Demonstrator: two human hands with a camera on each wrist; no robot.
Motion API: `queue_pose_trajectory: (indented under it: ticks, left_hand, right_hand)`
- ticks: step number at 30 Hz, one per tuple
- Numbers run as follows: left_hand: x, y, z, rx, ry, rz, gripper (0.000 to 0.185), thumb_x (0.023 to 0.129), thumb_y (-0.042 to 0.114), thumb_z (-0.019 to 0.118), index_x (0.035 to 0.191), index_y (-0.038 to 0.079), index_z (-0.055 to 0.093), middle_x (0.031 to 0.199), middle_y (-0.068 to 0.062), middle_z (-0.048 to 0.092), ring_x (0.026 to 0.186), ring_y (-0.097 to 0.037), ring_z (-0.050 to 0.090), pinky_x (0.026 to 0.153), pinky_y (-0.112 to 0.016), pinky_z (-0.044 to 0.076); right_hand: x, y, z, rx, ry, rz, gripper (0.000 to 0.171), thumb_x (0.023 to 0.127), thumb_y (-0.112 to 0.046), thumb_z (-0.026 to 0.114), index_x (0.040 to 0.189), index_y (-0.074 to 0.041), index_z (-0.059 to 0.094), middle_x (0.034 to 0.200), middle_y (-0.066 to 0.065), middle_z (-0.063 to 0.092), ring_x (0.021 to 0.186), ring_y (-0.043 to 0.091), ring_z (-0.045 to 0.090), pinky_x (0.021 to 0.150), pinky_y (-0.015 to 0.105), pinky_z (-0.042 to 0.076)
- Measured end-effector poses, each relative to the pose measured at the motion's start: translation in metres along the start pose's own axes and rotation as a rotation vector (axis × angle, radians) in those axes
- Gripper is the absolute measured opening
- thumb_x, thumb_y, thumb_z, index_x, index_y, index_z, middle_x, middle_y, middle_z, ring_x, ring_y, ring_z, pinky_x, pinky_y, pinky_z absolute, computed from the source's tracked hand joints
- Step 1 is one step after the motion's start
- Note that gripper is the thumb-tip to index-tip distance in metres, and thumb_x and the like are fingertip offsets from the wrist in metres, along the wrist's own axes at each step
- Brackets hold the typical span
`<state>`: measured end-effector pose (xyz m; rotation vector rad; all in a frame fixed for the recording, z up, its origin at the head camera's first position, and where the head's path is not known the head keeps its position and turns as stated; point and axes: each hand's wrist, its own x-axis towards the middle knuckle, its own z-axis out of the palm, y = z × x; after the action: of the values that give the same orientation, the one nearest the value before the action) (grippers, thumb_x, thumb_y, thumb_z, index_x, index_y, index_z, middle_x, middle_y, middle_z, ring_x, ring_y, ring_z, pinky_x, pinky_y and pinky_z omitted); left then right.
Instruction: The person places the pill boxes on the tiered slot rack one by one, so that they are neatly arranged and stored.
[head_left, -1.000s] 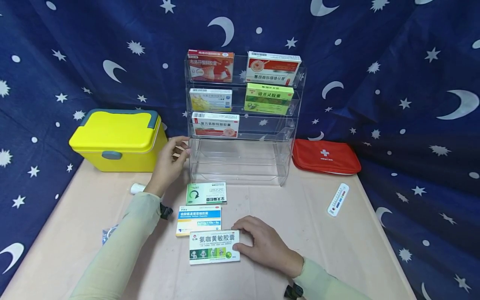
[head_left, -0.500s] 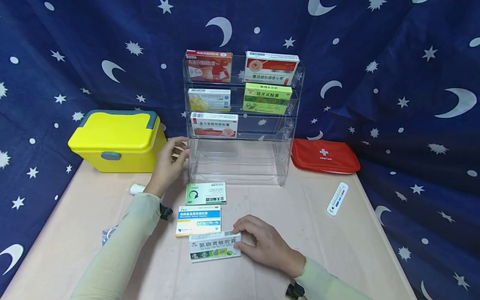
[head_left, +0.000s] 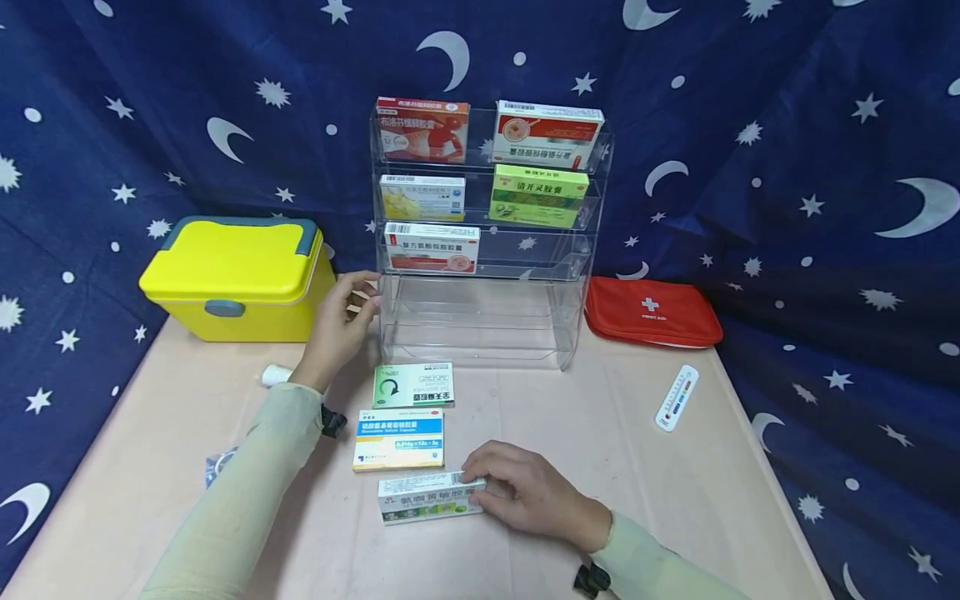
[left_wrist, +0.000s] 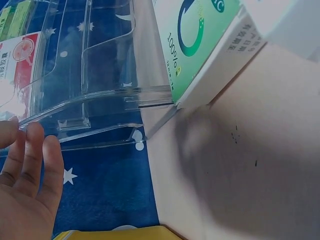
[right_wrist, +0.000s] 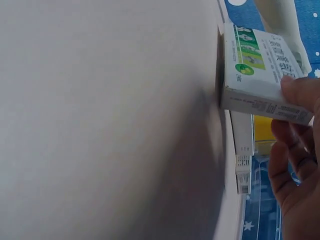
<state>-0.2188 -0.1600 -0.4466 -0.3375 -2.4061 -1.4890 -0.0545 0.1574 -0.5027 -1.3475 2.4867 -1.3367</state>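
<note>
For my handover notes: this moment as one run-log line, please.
right hand: pinches white-green box, tipped up | left hand: at edge of clear rack | rack: five boxes

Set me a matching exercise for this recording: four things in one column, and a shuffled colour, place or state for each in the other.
Things:
1. Nearest medicine box
2. Lidded case
3. First-aid pouch
4. Left hand

Matches:
A. Red with a white cross
B. At the left edge of the clear rack
C. Pinched by the right hand
D. Yellow

Pairs: 1-C, 2-D, 3-A, 4-B
</note>
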Motion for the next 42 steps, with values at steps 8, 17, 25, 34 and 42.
queue_pose_trajectory:
  ticks: [8, 17, 25, 34, 42]
  left_hand:
    - [0.0, 0.001, -0.001, 0.004, -0.003, -0.011, 0.034, 0.103, 0.011, 0.062, 0.136, 0.016, 0.057, 0.111, -0.006, 0.061, 0.092, -0.021, 0.06, 0.076, -0.027, 0.051]
    - [0.002, 0.0, -0.001, -0.005, -0.005, -0.015, 0.035, 0.102, 0.01, 0.062, 0.136, 0.016, 0.057, 0.11, -0.006, 0.06, 0.09, -0.021, 0.06, 0.075, -0.025, 0.051]
    - [0.001, -0.002, -0.002, -0.005, -0.006, -0.022, 0.035, 0.103, 0.011, 0.062, 0.137, 0.016, 0.057, 0.111, -0.006, 0.06, 0.091, -0.022, 0.06, 0.076, -0.025, 0.051]
    - [0.001, -0.001, -0.001, -0.009, -0.006, -0.011, 0.035, 0.102, 0.01, 0.062, 0.136, 0.016, 0.057, 0.11, -0.006, 0.061, 0.089, -0.022, 0.06, 0.076, -0.025, 0.051]
    - [0.002, -0.003, 0.0, -0.017, -0.014, -0.002, 0.035, 0.102, 0.011, 0.062, 0.136, 0.017, 0.057, 0.111, -0.005, 0.061, 0.09, -0.021, 0.06, 0.075, -0.026, 0.052]
  right_hand:
    - [0.003, 0.001, -0.005, 0.06, 0.042, -0.046, 0.025, 0.093, -0.009, 0.076, 0.114, -0.02, 0.07, 0.118, -0.008, 0.064, 0.095, 0.005, 0.06, 0.072, 0.021, 0.053]
    - [0.06, 0.014, -0.107, 0.055, 0.328, -0.051, 0.034, 0.081, 0.012, 0.078, 0.109, -0.005, 0.073, 0.114, 0.008, 0.068, 0.095, 0.018, 0.061, 0.063, 0.026, 0.052]
    - [0.126, -0.019, -0.21, -0.07, 0.563, 0.042, 0.025, 0.087, 0.017, 0.069, 0.111, 0.011, 0.067, 0.114, 0.02, 0.064, 0.093, 0.016, 0.06, 0.067, 0.023, 0.047]
    - [0.15, 0.023, -0.254, -0.34, 0.47, 0.118, 0.023, 0.094, -0.006, 0.072, 0.117, -0.011, 0.074, 0.119, -0.004, 0.066, 0.098, 0.011, 0.053, 0.068, 0.027, 0.043]
    - [0.153, 0.043, -0.258, -0.472, 0.316, 0.066, 0.023, 0.095, -0.006, 0.071, 0.117, -0.014, 0.074, 0.121, -0.002, 0.064, 0.107, 0.016, 0.055, 0.072, 0.033, 0.046]
